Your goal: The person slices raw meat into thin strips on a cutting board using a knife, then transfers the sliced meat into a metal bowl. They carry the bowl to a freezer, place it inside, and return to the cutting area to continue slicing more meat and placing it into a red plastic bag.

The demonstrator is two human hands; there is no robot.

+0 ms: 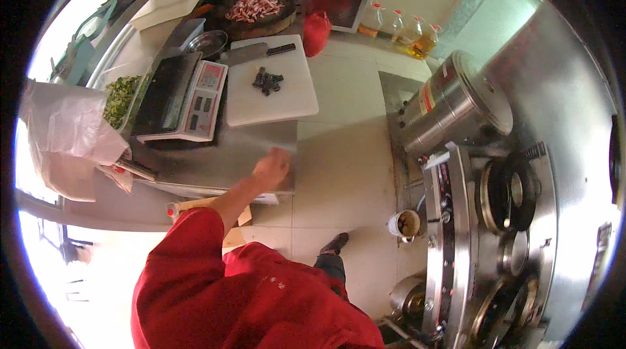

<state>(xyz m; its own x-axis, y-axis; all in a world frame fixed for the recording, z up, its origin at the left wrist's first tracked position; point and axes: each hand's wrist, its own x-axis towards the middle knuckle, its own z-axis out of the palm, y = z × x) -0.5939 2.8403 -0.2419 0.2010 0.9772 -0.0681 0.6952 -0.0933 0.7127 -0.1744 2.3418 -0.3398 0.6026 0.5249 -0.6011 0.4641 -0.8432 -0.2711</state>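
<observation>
My left hand (273, 168) hovers near the corner of the steel counter (195, 165), its fingers curled; whether it holds anything cannot be told. My right hand is out of view. Beyond the left hand lies a white cutting board (274, 109) bearing a small heap of dark chopped pieces (267, 81). A cleaver (249, 53) with a dark handle rests across the board's far end. Left of the board stands a digital weighing scale (205, 99). Farther back, sliced meat (253, 9) covers part of a round wooden chopping block (264, 29).
A clear tub of chopped greens (121, 99) stands left of the scale. On the right are a steel gas range (464, 231), a large steel barrel (450, 104) and a white bucket (404, 225) on the floor. Oil bottles (413, 38) line the far wall.
</observation>
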